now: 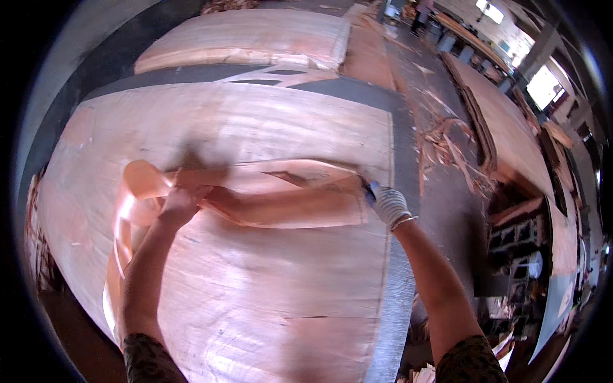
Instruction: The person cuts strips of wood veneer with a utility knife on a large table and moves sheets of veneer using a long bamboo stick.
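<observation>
A broad sheet of pale wood veneer [287,274] lies in front of me. Across its middle runs a loose, creased strip of veneer [313,207], whose left end curls up and hangs toward me. My left hand [183,203], bare, is closed around this strip beside the curl. At the strip's right end, near the sheet's right edge, my right hand [392,207] wears a white striped glove. Its fingers are wrapped round a small blue tool [371,191]; the tool's tip is too blurred to make out.
Beyond the sheet lies a thick stack of veneer [249,38]. Veneer scraps [447,143] litter the floor to the right, near another long stack [504,121]. A grey metal table edge [397,300] borders my sheet. Far off at the top stands another person [421,16].
</observation>
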